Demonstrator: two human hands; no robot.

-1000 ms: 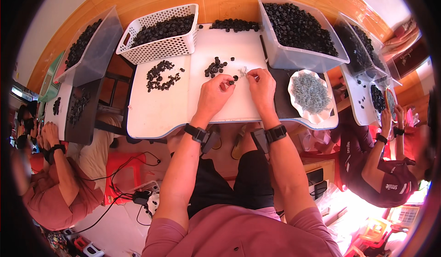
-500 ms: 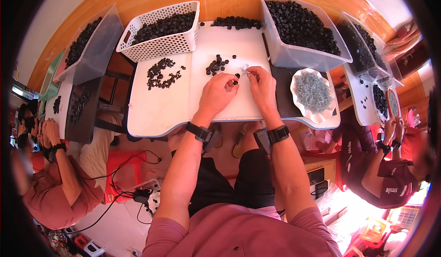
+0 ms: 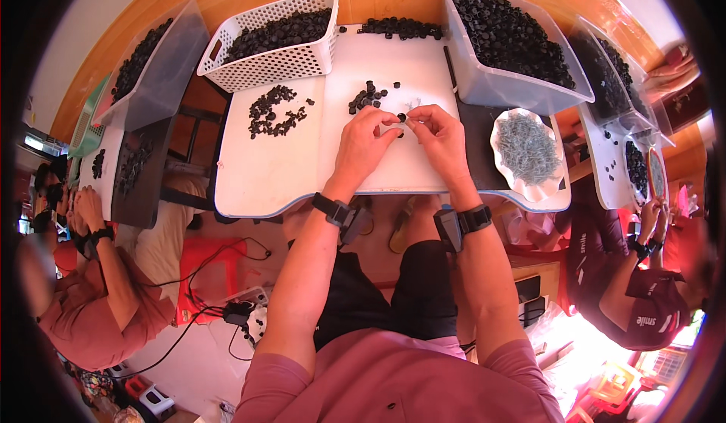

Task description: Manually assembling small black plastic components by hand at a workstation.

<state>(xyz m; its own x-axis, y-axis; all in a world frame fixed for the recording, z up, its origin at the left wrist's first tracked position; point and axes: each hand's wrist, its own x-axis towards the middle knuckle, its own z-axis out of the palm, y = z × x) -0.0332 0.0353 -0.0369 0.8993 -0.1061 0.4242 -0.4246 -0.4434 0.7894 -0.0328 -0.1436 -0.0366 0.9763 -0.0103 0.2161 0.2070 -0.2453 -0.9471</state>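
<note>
Over the white table, my left hand pinches a small round black cap between thumb and fingertips. My right hand meets it from the right, its thumb and forefinger closed at the cap; anything in those fingertips is too small to make out. A second black piece shows just below, by the left thumb. Just beyond my hands lie a loose group of black caps and a few thin grey pins. Farther left is a scattered heap of small black parts.
A white scalloped bowl of grey pins stands right. Behind are a white perforated basket and a clear bin, both full of black parts, with a row of black caps between. People work at tables on both sides.
My right hand has come in against my left, so the fingertips now meet at the black cap. The whole view has shifted slightly.
</note>
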